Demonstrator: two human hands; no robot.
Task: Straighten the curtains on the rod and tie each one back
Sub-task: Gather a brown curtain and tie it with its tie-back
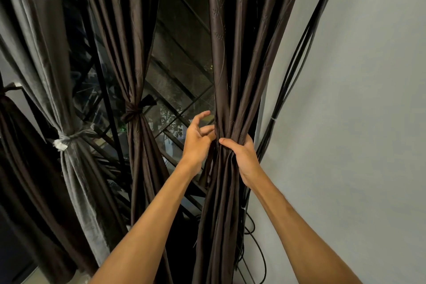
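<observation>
Both arms reach up. The right hand point(242, 153) wraps its fingers tight round the bunched brown curtain point(239, 64), which hangs beside the wall point(357, 99). The left hand point(197, 138) is just beside it, fingers loosely spread, fingertips at the curtain's left edge, gripping nothing.

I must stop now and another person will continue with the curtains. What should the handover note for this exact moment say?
Right hand: grips the gathered right brown curtain.
Left hand: open, fingers at the edge of the same bundle, holding nothing.
Done: grey curtain is tied with a pale tie; middle brown curtain is tied with a dark tie.
Left: the right brown curtain shows no tie yet. Black cables hang just beside it, so probably keep them out of the bundle. The rod is out of view.
</observation>
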